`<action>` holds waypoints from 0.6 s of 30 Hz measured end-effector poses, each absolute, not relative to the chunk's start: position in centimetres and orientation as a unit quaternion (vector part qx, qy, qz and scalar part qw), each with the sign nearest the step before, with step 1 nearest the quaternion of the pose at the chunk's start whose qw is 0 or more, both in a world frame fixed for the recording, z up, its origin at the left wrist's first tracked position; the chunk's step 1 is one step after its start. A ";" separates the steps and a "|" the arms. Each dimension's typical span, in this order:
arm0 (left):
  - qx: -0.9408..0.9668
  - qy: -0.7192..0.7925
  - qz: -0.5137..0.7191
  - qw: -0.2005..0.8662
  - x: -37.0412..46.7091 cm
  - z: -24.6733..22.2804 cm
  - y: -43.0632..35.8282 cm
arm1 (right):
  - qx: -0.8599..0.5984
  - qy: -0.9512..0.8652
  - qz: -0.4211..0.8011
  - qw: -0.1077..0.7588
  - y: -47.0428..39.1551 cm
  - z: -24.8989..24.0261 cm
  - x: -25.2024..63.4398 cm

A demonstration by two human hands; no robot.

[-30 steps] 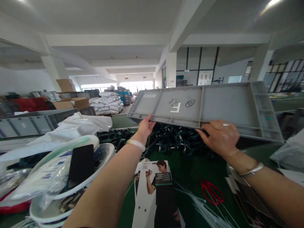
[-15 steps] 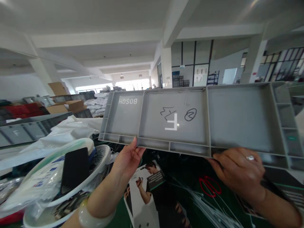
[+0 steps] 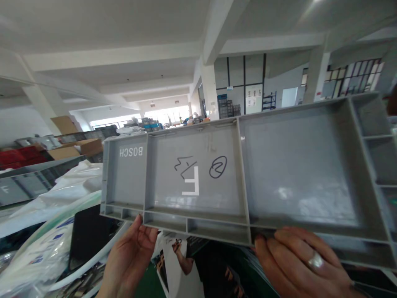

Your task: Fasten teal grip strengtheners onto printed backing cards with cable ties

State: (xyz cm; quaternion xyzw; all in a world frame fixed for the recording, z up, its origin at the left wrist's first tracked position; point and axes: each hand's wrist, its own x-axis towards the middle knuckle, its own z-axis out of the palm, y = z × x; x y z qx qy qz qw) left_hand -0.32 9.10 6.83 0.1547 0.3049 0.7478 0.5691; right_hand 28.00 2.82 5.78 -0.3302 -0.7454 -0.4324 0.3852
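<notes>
A long grey plastic crate [image 3: 195, 145] with ribbed edges fills the middle and right of the view, its side facing me. It bears an upside-down BOSCH label, a white letter F and black handwritten marks. My left hand [image 3: 132, 252] grips its lower edge left of centre, thumb in front of the rim. Further right, my right hand [image 3: 300, 258], with a ring on one finger, has its fingers curled over the same lower edge. Printed leaflets [image 3: 182, 265] showing a person lie below the crate, between my hands.
On the left are a white basin [image 3: 113, 244] with plastic bags [image 3: 46, 248] and a black flat object [image 3: 88, 234]. Behind them stand a grey crate [image 3: 31, 180], open cardboard boxes [image 3: 66, 153] and red bins [image 3: 23, 155]. A pillar [image 3: 209, 89] rises beyond.
The crate has come closer and shifted left and down at its left end, with both hands moving down along with it. It now covers the red scissors and most of the white strips.
</notes>
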 end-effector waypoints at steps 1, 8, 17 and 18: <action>0.151 0.306 0.753 0.563 -0.5 6.6 8.7 | -0.331 -0.756 -0.436 0.359 2.3 6.0 27.9; 0.163 0.270 0.786 0.531 -2.2 9.7 11.8 | -0.261 -0.730 -0.520 0.359 5.9 11.3 25.8; 0.500 0.486 0.638 0.327 -3.9 9.2 16.1 | -0.451 -0.676 -0.466 0.351 13.2 15.4 28.5; 0.549 0.541 0.590 0.240 -4.6 7.5 15.5 | -0.466 -0.678 -0.446 0.352 13.9 15.9 29.0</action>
